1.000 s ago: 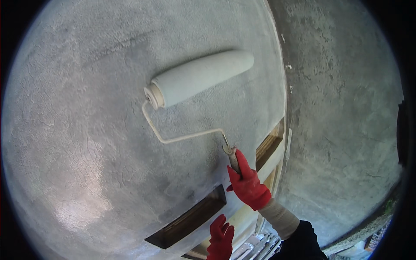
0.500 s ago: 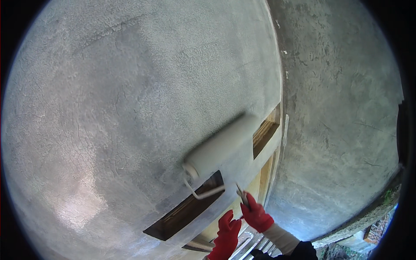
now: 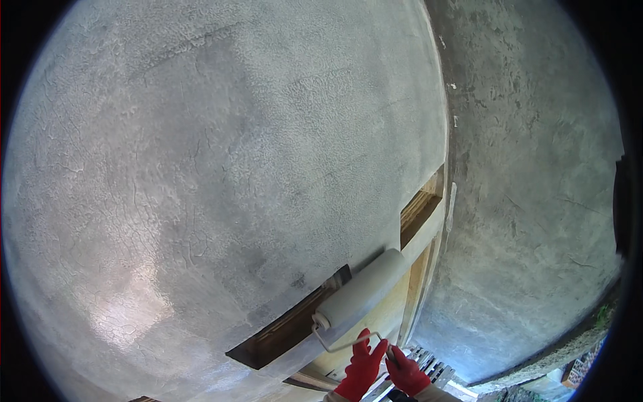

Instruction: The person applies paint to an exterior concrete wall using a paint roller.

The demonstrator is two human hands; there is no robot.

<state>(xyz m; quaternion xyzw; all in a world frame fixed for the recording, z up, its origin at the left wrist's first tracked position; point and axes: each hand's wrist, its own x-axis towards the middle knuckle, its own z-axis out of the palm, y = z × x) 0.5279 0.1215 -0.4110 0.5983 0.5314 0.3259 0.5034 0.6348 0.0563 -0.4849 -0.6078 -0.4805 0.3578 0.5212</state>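
Long-nap roller at the lower wall edge, two gloved hands

Head view, sole view.

Item: paint roller (image 3: 362, 288), pale sleeve on a bent wire frame (image 3: 338, 347). Position: tilted, its far end up and to the right, overlapping the right part of a dark long recess (image 3: 284, 328) in the textured grey wall (image 3: 201, 167). Contact pressure: cannot be told.

Right hand (image 3: 407, 374): red glove, fingers closed around the roller's handle (image 3: 390, 353).

Left hand (image 3: 362, 370): red glove, fingers raised just beside the wire frame and handle; whether it grips either cannot be told.

Surroundings: a second recess (image 3: 422, 206), near the sleeve's far end; a yellowish panel (image 3: 392, 298) below it; an adjoining darker wall (image 3: 529, 181) at right; pale slats (image 3: 432, 367) beyond the right hand.

Hazards, as judged: the sleeve may catch on the recess edge, since it overlaps the opening, leaving a ridge or paint inside. The roller may twist in the grip, its sleeve lying well off the handle's line. Left fingers may be smeared or knocked, being so near the frame. The yellowish panel may be marked if the far end strays onto it.
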